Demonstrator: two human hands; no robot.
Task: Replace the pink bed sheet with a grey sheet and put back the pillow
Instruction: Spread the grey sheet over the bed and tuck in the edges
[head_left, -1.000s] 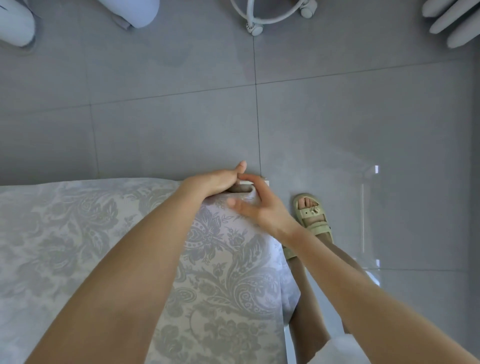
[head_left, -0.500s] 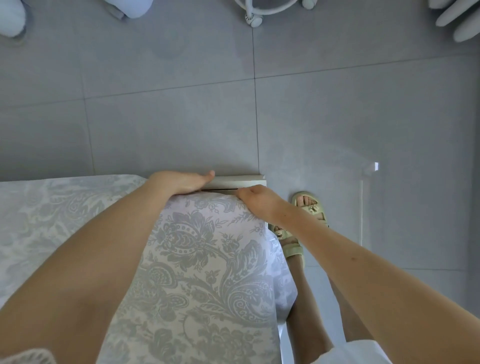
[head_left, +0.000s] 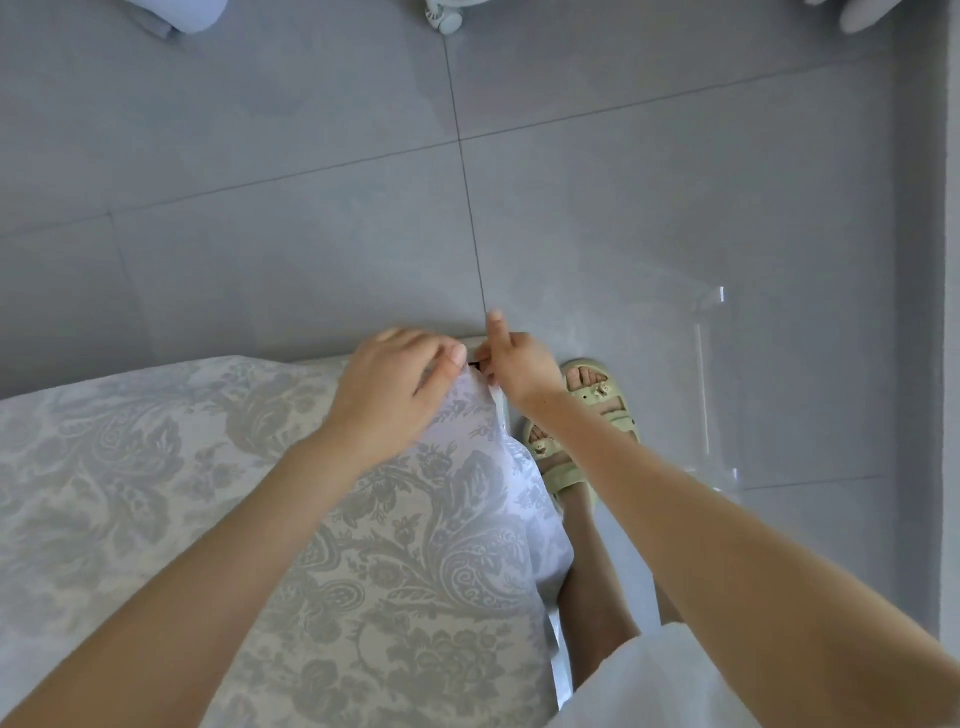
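Grey floral-pattern sheet covers the mattress, filling lower left to centre of the frame, w/ its corner bulging at centre right. Both hands meet at the far corner of the bed, just above frame centre. Left hand lies palm-down on the sheet corner, fingers curled over the fabric edge, thumb pressed against it; looks like it's gripping the sheet, though the fingertips are partly hidden. Right hand is just beside it, touching the corner from the right side, index finger sticking up toward the top of the frame, other fingers tucked down at the corner; can't tell whether they pinch fabric. A pale strip of bed frame shows between sheet and floor at the corner. Right of the bed, a foot in a pale green sandal stands on the grey tile floor. No pillow or pink sheet in view. White caster wheel at top centre edge.
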